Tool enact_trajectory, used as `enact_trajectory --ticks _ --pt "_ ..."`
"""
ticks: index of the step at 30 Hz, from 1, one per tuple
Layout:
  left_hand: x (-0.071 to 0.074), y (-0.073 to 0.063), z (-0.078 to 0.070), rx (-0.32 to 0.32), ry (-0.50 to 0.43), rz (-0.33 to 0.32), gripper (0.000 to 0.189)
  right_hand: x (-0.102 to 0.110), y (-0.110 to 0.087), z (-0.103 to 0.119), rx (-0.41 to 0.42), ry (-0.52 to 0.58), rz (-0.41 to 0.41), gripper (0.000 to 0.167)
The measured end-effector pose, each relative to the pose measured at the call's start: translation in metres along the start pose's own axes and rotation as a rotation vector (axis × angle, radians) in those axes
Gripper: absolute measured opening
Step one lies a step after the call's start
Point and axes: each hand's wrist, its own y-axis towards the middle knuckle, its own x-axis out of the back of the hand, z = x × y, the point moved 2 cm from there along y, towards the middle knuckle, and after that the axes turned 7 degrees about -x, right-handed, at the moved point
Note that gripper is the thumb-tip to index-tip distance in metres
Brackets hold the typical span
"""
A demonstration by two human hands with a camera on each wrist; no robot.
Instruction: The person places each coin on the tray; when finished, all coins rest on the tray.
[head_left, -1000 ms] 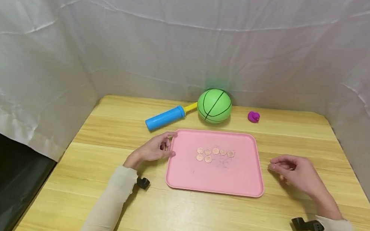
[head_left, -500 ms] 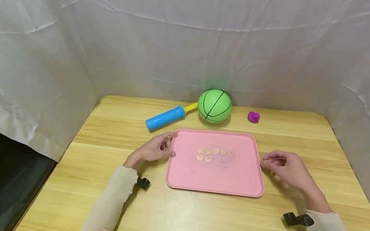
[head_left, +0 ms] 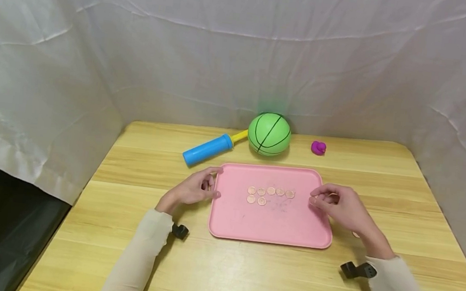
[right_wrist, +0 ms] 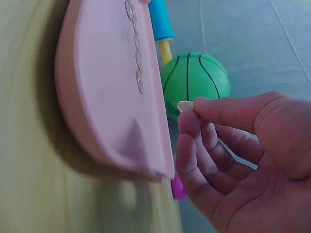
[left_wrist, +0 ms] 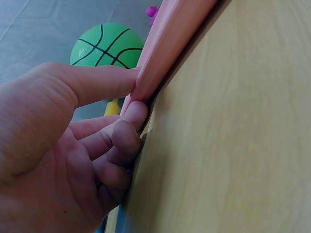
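A pink tray [head_left: 271, 228] lies on the wooden table with several copper coins [head_left: 261, 201] set out in two rows, five in the far row being "several" side by side. My left hand [head_left: 193, 188] grips the tray's left rim; the left wrist view shows the thumb [left_wrist: 104, 81] and curled fingers at the pink edge. Over the tray's right rim is my right hand [head_left: 343, 207], pinching a coin [right_wrist: 185, 106] between thumb and index finger.
Behind the tray stand a green ball [head_left: 269, 134], a blue pump [head_left: 208, 150] with a yellow shaft, and a purple rubber duck [head_left: 318, 148]. Another coin [head_left: 356, 234] shows on the table beside the right wrist. Pale curtains hang around the table.
My right hand has moved left from the table to above the tray's right side, uncovering a coin on the table. The left hand stays at the left rim.
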Motion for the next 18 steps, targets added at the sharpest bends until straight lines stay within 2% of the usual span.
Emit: enact_trajectory --ticks 18 --pt "0.000 0.001 0.001 -0.001 0.006 0.000 0.076 -0.046 0.017 0.019 0.090 -0.055 0.011 0.011"
